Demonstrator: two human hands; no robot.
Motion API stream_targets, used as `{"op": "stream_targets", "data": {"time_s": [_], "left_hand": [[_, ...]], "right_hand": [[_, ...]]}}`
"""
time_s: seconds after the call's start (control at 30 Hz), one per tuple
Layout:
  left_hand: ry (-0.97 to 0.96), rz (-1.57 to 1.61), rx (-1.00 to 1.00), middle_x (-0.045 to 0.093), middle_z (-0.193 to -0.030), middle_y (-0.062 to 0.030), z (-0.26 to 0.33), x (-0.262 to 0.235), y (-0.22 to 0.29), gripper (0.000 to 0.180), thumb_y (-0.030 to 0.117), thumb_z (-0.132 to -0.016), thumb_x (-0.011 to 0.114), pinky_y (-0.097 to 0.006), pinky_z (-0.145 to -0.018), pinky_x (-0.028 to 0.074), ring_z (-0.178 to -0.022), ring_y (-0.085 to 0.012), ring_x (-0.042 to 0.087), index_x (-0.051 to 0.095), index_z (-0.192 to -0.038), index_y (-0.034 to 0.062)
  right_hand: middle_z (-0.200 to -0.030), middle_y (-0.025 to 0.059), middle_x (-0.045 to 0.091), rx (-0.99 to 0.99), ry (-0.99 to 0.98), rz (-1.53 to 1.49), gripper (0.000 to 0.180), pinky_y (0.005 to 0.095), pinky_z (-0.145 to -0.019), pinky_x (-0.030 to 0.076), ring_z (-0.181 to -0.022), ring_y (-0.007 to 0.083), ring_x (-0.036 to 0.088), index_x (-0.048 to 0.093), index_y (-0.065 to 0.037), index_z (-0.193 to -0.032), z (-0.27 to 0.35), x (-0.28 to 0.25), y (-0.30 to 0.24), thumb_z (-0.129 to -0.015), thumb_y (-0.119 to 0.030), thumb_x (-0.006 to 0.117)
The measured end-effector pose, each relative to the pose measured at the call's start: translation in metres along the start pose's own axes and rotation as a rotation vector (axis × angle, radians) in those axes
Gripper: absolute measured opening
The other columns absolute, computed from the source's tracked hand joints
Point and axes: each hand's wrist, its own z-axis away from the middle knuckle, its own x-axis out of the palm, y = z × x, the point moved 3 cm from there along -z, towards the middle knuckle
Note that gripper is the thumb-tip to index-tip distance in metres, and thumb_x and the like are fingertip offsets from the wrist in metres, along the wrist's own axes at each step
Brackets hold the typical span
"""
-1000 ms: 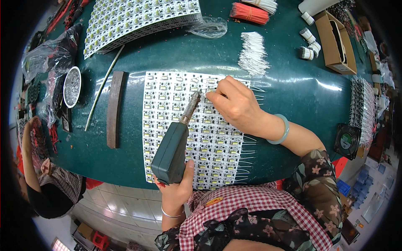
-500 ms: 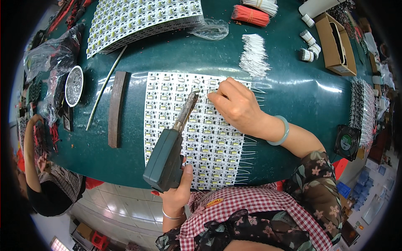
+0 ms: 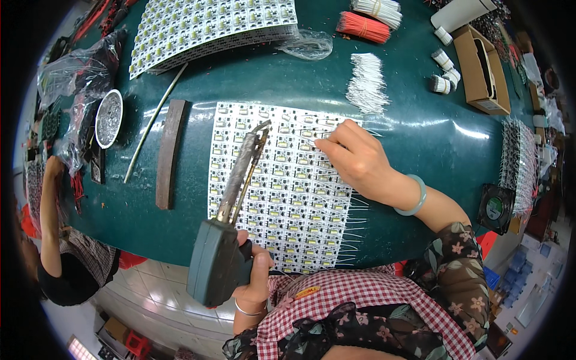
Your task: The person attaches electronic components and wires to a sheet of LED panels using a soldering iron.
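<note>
Lying on the green counter (image 3: 432, 150), the white board (image 3: 294, 198) is stretching lengthwise away from the person. The left hand (image 3: 257, 282) is grasping a soldering gun (image 3: 210, 264), whose tip is pointing up the board, left of the right hand (image 3: 360, 165). That right grip is sitting nearer the board's upper right; whether it is pinching anything, I cannot tell. Loose white wires (image 3: 367, 84) are lying beyond. A yellow label (image 3: 308, 292) on the checked apron (image 3: 378, 291) is showing small lettering.
</note>
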Motion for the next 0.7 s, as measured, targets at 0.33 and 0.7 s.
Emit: {"op": "stream_targets", "data": {"time_s": [0.33, 0.7], "left_hand": [[-0.084, -0.063, 0.165, 0.064, -0.116, -0.016, -0.002, 0.005, 0.016, 0.045, -0.011, -0.082, 0.068, -0.03, -0.071, 0.053, -0.083, -0.0162, 0.063, 0.056, -0.126, -0.0074], [-0.03, -0.346, 0.108, 0.07, -0.089, -0.0077, -0.006, 0.005, 0.014, 0.029, 0.008, -0.083, 0.08, -0.028, -0.067, 0.051, -0.076, -0.0138, 0.064, 0.069, -0.106, -0.005]], "right_hand": [[-0.08, 0.0065, 0.058, -0.009, 0.069, -0.05, 0.021, 0.0337, -0.063, 0.046, -0.075, 0.0233, 0.058, 0.068, 0.0, -0.091, -0.015, -0.008, -0.009, -0.07, 0.003, 0.07], [-0.081, 0.0058, 0.061, 0.02, 0.046, -0.14, 0.023, 0.0346, -0.062, 0.048, -0.073, 0.0223, 0.059, 0.072, -0.003, -0.095, -0.014, 0.014, 0.006, -0.073, 0.005, 0.075]]}}
